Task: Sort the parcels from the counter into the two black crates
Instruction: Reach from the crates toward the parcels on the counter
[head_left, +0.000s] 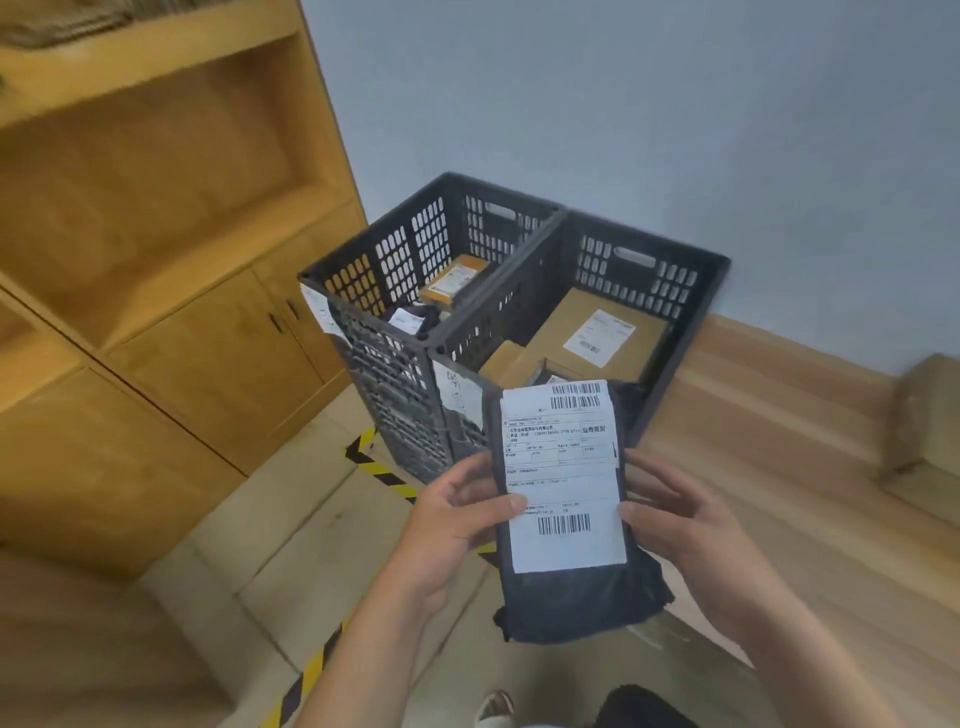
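- Head view: the left hand and right hand pinch the black parcel between them, label up.
- The left crate and right crate touch just beyond the hands, so a misread label likely means the wrong crate.
- The soft bag may slip from a loosened pinch.

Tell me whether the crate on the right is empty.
No, the crate on the right holds several cardboard boxes on its floor.

Tile floor bears left crate & right crate, touching, w/ yellow-black tape alongside
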